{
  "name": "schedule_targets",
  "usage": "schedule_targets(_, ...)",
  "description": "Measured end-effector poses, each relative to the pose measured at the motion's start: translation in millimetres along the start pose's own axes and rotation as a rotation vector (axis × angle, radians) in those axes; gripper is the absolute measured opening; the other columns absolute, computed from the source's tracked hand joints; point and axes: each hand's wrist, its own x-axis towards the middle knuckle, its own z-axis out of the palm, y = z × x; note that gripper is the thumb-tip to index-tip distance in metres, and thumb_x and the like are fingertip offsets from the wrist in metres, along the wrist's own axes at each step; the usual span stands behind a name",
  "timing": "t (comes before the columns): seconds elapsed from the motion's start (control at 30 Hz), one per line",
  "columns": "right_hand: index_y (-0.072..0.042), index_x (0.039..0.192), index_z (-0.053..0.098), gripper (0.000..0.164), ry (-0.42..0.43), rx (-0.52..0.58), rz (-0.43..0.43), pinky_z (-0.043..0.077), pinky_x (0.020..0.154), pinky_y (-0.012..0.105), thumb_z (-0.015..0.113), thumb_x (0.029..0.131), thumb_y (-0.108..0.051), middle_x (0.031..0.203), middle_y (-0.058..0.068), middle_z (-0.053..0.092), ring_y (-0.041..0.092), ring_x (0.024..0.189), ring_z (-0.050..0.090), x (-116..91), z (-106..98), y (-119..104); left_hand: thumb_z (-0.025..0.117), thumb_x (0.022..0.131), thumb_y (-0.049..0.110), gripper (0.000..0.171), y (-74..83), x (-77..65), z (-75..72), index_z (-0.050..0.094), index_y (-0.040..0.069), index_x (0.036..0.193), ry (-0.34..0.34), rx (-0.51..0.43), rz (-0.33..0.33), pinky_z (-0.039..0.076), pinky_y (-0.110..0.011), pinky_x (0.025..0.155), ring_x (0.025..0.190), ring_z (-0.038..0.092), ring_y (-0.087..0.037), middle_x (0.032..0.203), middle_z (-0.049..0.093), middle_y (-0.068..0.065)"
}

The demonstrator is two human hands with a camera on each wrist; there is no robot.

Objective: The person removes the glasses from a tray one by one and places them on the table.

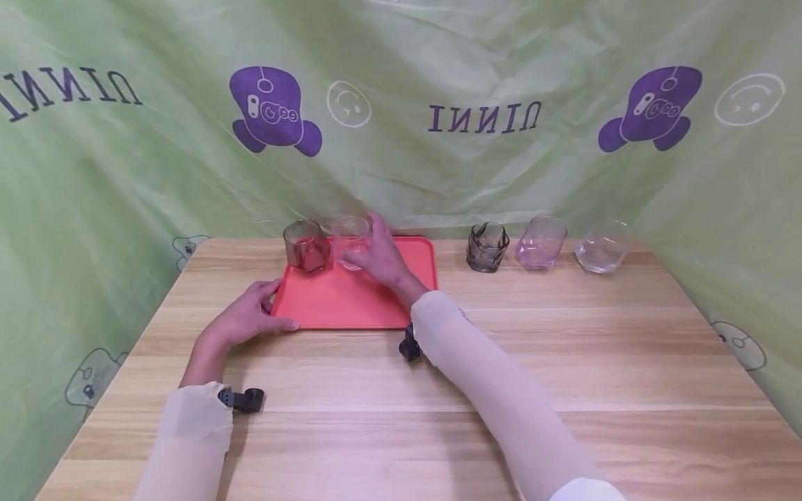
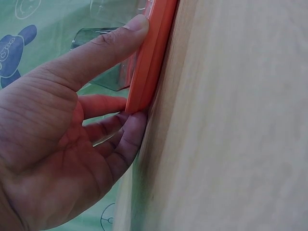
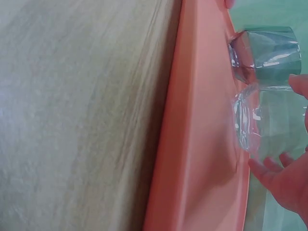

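Observation:
A red tray (image 1: pixel 351 306) lies on the wooden table. My left hand (image 1: pixel 250 316) holds its near left corner, thumb along the front rim and fingers bent against the side; the left wrist view shows this thumb (image 2: pixel 110 45) up close. On the tray's back part stand a grey tinted glass (image 1: pixel 307 247) and, to its right, a clear glass (image 1: pixel 351 229). My right hand (image 1: pixel 379 257) grips the clear glass (image 3: pixel 248 120), thumb on one side and fingers on the other. The hand partly covers this glass in the head view.
To the right of the tray, near the table's back edge, stand a dark faceted glass (image 1: pixel 487 247), a pinkish glass (image 1: pixel 541 243) and another clear glass (image 1: pixel 601 247). A green printed curtain (image 1: pixel 388 160) hangs close behind them. Both wrists wear small black cameras.

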Motion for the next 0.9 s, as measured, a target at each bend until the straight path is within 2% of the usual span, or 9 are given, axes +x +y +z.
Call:
schedule_targets(0.3, -0.014, 0.163, 0.019, 0.102, 0.005, -0.088, 0.008, 0.041, 0.108, 0.046, 0.084, 0.086, -0.027, 0.156, 0.014, 0.033, 0.031, 0.135, 0.046, 1, 7, 3, 0.088, 0.083, 0.034, 0.107, 0.7, -1.1, -0.4, 0.025, -0.004, 0.16, 0.002, 0.003, -0.005, 0.043, -0.04, 0.076, 0.091, 0.05, -0.03, 0.128, 0.041, -0.024)
schedule_targets(0.57, -0.012, 0.16, 0.025, 0.096, 0.037, -0.135, 0.005, 0.042, 0.107, 0.043, 0.084, 0.087, -0.027, 0.15, 0.013, 0.041, 0.028, 0.132, 0.048, 2, 11, 4, 0.089, 0.082, 0.036, 0.11, -0.3, -0.1, 0.0, 0.024, -0.003, 0.161, 0.002, 0.002, -0.017, 0.043, -0.04, 0.077, 0.093, 0.05, -0.031, 0.128, 0.041, -0.023)
schedule_targets(0.9, -0.012, 0.16, 0.026, 0.095, 0.042, -0.132, -0.003, 0.043, 0.106, 0.043, 0.084, 0.087, -0.028, 0.15, 0.012, 0.041, 0.028, 0.132, 0.049, 1, 12, 4, 0.089, 0.082, 0.035, 0.11, -1.2, 1.0, -0.7, 0.023, -0.004, 0.161, 0.002, -0.001, -0.012, 0.043, -0.039, 0.076, 0.091, 0.051, -0.03, 0.125, 0.042, -0.023)
